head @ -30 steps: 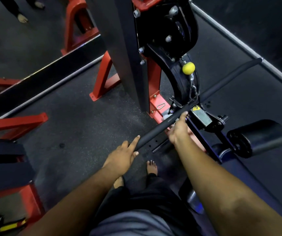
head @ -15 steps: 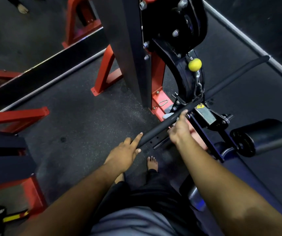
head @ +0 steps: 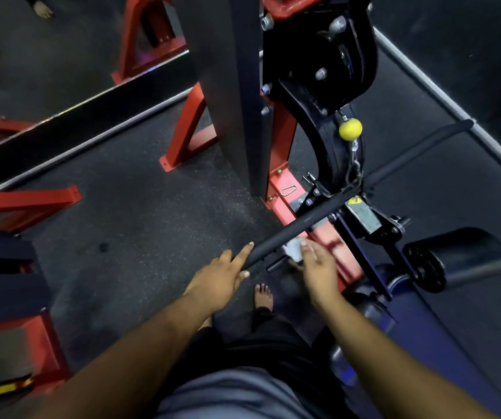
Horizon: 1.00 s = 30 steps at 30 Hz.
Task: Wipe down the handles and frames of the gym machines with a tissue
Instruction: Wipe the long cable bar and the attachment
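A long black handle bar (head: 309,219) hangs by a cable across the red and black machine frame (head: 285,189), running from lower left to upper right. My left hand (head: 222,276) rests at the bar's near end, with the index finger stretched along it and the thumb under it. My right hand (head: 315,264) holds a crumpled white tissue (head: 294,251) just below the bar, close to its near end. Whether the tissue touches the bar is unclear.
A yellow ball stop (head: 350,128) sits on the cable above the bar. A black roller pad (head: 454,258) and a blue seat (head: 424,322) lie at the right. Red frame legs (head: 188,131) stand on the dark rubber floor. My bare foot (head: 262,296) is below the bar.
My right hand slid down the bar from near its middle toward the near end, and the white tissue now shows. My left hand stayed at the bar's end.
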### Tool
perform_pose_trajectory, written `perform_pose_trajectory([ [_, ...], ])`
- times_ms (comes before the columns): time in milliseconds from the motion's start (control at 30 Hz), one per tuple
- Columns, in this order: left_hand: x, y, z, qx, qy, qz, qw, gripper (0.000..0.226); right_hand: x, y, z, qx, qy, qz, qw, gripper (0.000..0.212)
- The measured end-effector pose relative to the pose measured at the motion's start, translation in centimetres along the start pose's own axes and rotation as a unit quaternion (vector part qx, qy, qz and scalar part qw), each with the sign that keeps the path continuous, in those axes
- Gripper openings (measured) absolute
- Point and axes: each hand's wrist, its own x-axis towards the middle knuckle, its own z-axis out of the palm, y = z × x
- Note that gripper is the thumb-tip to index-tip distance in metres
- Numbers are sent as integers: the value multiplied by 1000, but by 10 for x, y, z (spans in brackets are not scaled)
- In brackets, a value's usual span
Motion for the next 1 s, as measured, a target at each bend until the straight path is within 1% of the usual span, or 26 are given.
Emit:
perform_pose_trajectory([
  [67,-1,2,1,-5,3,0,1000,68,9,-27,-27,-76,84,-88,990,20],
  [100,-2,2,3,-8,3,0,1000,68,19,-43,-37,-118,124,-149,974,25],
  [133,-2,2,4,-11,3,-1,1000,68,32,-55,-45,-172,139,-215,951,30],
  [167,-2,1,4,-14,2,-1,1000,69,49,-66,-49,-241,118,-266,926,33],
  [200,-2,1,4,-15,1,0,1000,69,67,-69,-52,-316,74,-298,898,36],
  [267,-1,1,3,-17,-6,-1,1000,69,95,-62,-51,-474,-16,-322,820,40],
  [300,-1,1,1,-17,-12,-1,1000,69,98,-53,-47,-521,-37,-316,792,41],
  [333,0,1,1,-16,-18,-3,1000,69,94,-43,-41,-537,-41,-314,782,42],
  [400,0,1,0,-15,-25,-6,1000,69,71,-30,-24,-491,-58,-339,801,42],
  [433,0,2,-1,-16,-26,-6,1000,69,58,-24,-16,-472,-86,-362,799,41],
  [467,0,1,0,-17,-28,-7,999,69,47,-18,-11,-469,-114,-386,786,42],
  [500,0,1,0,-18,-30,-8,999,69,42,-15,-13,-486,-135,-410,760,43],
  [533,-1,1,1,-19,-31,-8,999,69,44,-15,-19,-522,-144,-433,721,47],
  [567,-1,1,1,-20,-31,-7,999,69,53,-19,-29,-560,-136,-444,686,50],
  [600,-1,1,2,-19,-31,-6,999,70,66,-24,-40,-592,-118,-431,671,52],
  [633,-1,1,2,-18,-30,-5,999,70,80,-30,-52,-610,-94,-399,678,52],
  [700,-1,1,3,-16,-23,-6,1000,70,103,-43,-69,-594,-46,-325,735,47],
  [767,-1,1,2,-14,-20,-6,1000,69,102,-48,-63,-569,-10,-304,764,42],
  [800,0,1,2,-13,-22,-6,1000,69,94,-44,-53,-554,-4,-304,775,42],
  [833,0,0,2,-13,-25,-4,1000,70,83,-39,-41,-539,-16,-309,783,43],
  [867,0,0,2,-13,-27,-3,1000,70,71,-34,-31,-532,-43,-330,779,43],
  [900,0,0,3,-14,-29,-2,999,70,62,-27,-26,-535,-77,-364,759,44],
  [967,0,0,4,-13,-26,-2,1000,70,64,-25,-36,-567,-126,-421,697,49],
  [1000,0,0,4,-10,-22,-1,1000,70,74,-31,-47,-592,-118,-424,675,50],
])
